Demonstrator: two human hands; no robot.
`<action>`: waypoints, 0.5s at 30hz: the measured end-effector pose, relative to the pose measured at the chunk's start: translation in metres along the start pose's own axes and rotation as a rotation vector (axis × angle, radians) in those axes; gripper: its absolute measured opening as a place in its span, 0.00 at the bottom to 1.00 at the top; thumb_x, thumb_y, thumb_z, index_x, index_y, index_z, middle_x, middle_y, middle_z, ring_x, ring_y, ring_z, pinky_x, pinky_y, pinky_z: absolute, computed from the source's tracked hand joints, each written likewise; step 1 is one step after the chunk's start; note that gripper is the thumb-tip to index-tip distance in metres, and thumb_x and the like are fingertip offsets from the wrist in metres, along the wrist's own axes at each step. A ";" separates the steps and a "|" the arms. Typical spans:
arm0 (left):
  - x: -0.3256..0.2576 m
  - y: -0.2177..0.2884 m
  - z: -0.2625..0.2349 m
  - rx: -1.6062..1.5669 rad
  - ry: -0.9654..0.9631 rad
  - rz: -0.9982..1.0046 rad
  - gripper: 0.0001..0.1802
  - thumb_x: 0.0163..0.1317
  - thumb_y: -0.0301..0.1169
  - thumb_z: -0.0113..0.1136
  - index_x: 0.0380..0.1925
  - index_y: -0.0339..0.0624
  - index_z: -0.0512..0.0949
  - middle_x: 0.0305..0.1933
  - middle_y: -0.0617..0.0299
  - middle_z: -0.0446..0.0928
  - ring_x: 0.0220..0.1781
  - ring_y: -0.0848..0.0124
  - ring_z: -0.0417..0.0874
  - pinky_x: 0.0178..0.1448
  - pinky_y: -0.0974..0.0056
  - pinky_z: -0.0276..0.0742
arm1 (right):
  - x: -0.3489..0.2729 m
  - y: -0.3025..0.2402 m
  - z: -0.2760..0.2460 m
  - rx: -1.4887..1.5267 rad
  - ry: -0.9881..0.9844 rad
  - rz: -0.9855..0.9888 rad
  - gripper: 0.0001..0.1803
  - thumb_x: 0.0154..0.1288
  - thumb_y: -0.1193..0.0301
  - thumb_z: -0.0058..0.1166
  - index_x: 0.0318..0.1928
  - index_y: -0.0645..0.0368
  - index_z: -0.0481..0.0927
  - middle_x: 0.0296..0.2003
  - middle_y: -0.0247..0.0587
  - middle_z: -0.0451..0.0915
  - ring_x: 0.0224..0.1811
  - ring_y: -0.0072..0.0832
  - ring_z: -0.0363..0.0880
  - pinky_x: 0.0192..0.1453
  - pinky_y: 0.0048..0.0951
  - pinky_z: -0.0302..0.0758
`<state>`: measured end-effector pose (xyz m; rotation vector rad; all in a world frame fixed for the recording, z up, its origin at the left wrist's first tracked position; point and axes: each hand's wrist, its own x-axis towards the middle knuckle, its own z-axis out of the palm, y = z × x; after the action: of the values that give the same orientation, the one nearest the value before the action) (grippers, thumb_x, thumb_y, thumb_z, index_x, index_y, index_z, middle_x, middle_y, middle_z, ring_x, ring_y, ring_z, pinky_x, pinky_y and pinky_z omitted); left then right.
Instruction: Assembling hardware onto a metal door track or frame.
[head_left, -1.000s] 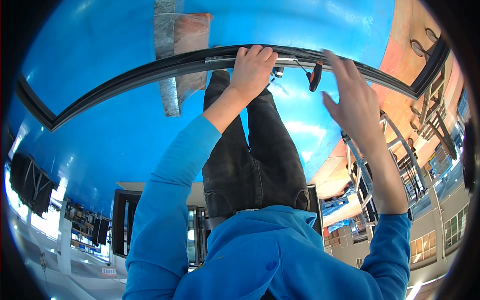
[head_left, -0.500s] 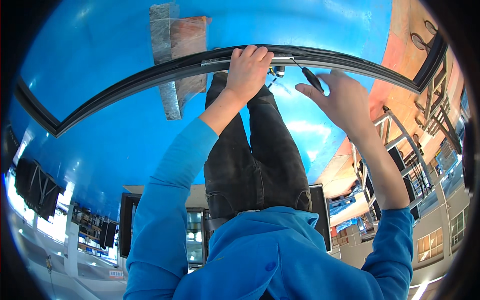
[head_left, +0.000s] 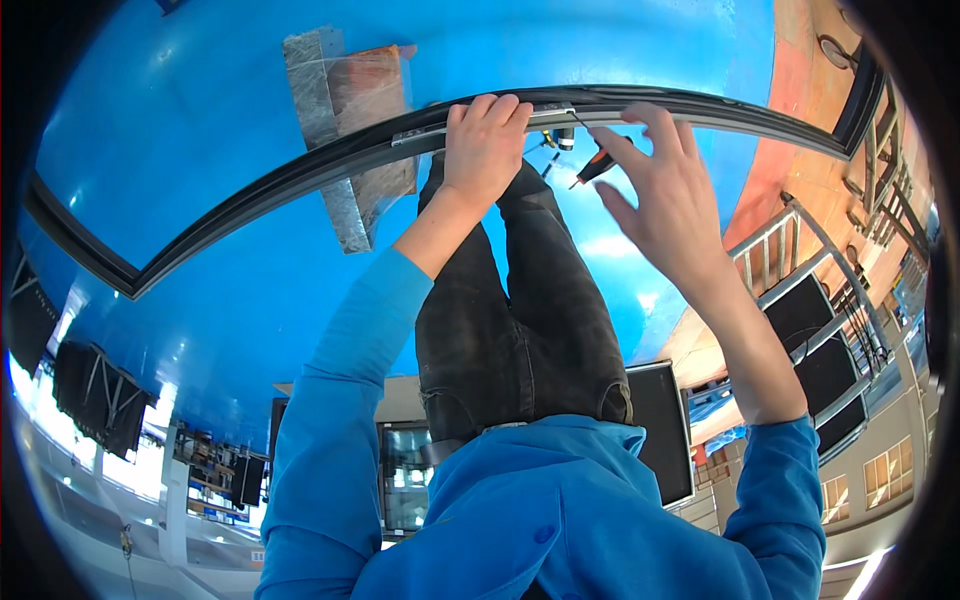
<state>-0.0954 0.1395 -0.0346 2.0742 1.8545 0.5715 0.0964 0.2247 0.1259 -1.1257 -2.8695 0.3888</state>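
Hands at the long rail of a black frame (head_left: pixel 350 153), top of the picture.
The left hand (head_left: pixel 484 150), fingers together, clasps the rail and its metal strip (head_left: pixel 552 108) at upper centre; the right hand (head_left: pixel 665 205) is spread beside a black-and-red screwdriver (head_left: pixel 600 162), contact unclear. Frame corners sit far left and upper right; blue floor (head_left: pixel 260 310) opens below the rail's left half.

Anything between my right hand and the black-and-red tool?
Nothing visible stands between the right hand and the black-and-red tool; the handle shows beside the index finger and thumb, though contact is unclear. The left hand lies over the silver strip, left of the tool.
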 end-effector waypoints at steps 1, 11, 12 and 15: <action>0.001 0.001 0.001 -0.003 -0.001 0.005 0.19 0.56 0.33 0.73 0.49 0.52 0.83 0.51 0.70 0.77 0.53 0.67 0.75 0.55 0.58 0.66 | 0.000 0.001 0.001 -0.003 0.000 0.005 0.23 0.74 0.67 0.61 0.66 0.58 0.79 0.41 0.40 0.82 0.32 0.30 0.80 0.31 0.31 0.77; 0.001 0.003 0.000 -0.010 -0.086 -0.041 0.24 0.56 0.31 0.72 0.56 0.50 0.86 0.57 0.71 0.80 0.58 0.66 0.78 0.58 0.57 0.69 | 0.026 -0.008 -0.003 1.000 -0.358 1.032 0.22 0.75 0.57 0.66 0.56 0.62 0.86 0.33 0.41 0.85 0.27 0.23 0.80 0.29 0.24 0.75; 0.000 0.000 0.000 -0.010 -0.065 -0.034 0.23 0.56 0.31 0.72 0.55 0.50 0.85 0.56 0.71 0.79 0.57 0.66 0.78 0.58 0.57 0.69 | 0.021 -0.002 -0.008 0.879 -0.474 0.886 0.22 0.75 0.56 0.66 0.54 0.63 0.87 0.31 0.41 0.86 0.25 0.22 0.80 0.29 0.23 0.74; -0.005 -0.004 -0.005 -0.008 -0.003 -0.023 0.21 0.55 0.32 0.74 0.51 0.51 0.84 0.51 0.70 0.77 0.54 0.67 0.76 0.56 0.58 0.67 | 0.028 0.030 -0.009 1.029 -0.231 1.018 0.20 0.76 0.57 0.65 0.56 0.59 0.88 0.29 0.39 0.85 0.24 0.23 0.80 0.29 0.24 0.75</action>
<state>-0.1019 0.1347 -0.0330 2.0451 1.8693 0.5689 0.0967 0.2670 0.1260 -2.0900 -1.4240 1.7696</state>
